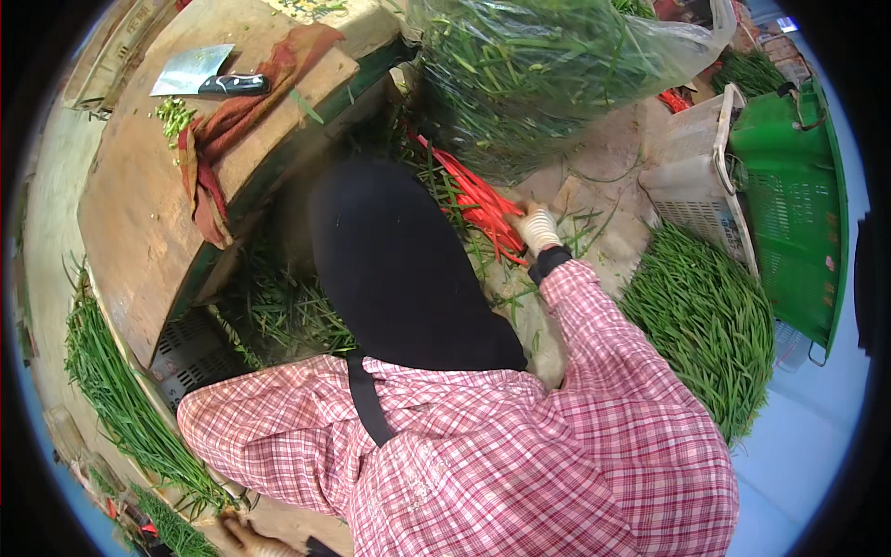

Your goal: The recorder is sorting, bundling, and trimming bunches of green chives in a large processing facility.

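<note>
My right hand (536, 228), in a pale striped glove with a black cuff, is closed at the near end of a pile of red flat strips (483, 209). Its fingers pinch some of the strips. Low at the left edge of the picture, my left hand (252, 538) is partly cut off; its fingers look apart, close to the ends of a long row of green chive-like leaves (125, 399). Both sleeves are pink plaid. A large black rounded shape (399, 269) hides the middle of the work area.
A wooden board (130, 204) at left holds a cleaver (213, 79), a red-brown cloth (218, 139) and green scraps. Clear plastic over greens (529, 74) lies ahead. At right are a green pile (705, 325), a white crate (696, 176) and a green crate (789, 204).
</note>
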Demonstrator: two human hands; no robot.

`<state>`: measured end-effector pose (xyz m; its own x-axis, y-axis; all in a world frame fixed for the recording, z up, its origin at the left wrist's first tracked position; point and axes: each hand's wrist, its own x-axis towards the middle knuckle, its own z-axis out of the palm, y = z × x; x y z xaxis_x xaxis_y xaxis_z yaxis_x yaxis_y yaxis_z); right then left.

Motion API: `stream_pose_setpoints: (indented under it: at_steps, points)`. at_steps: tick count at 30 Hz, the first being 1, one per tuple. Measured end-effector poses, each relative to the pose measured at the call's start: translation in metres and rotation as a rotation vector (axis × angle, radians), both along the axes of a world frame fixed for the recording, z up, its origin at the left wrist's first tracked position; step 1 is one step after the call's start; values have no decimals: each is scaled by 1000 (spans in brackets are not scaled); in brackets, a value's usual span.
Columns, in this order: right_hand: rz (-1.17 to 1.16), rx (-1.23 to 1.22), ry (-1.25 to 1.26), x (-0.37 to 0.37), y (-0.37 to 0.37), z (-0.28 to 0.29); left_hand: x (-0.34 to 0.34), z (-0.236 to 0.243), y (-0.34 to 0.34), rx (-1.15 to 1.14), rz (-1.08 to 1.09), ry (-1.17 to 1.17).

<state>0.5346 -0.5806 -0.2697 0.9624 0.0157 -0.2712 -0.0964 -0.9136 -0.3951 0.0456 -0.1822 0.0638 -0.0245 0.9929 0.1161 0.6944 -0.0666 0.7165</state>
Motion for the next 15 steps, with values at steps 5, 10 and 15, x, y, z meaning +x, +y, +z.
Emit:
stream_pose_setpoints:
  at_steps: [5, 10, 15]
  points:
    - [-144, 592, 84, -1, -41, -18, 53, 25, 33, 80, -123, -237]
    - [-431, 828, 167, -18, -56, 125, 116, 44, 31, 124, -322, -338]
    - [5, 1043, -72, -22, 55, 298, 259, 62, -19, -568, -900, -449]
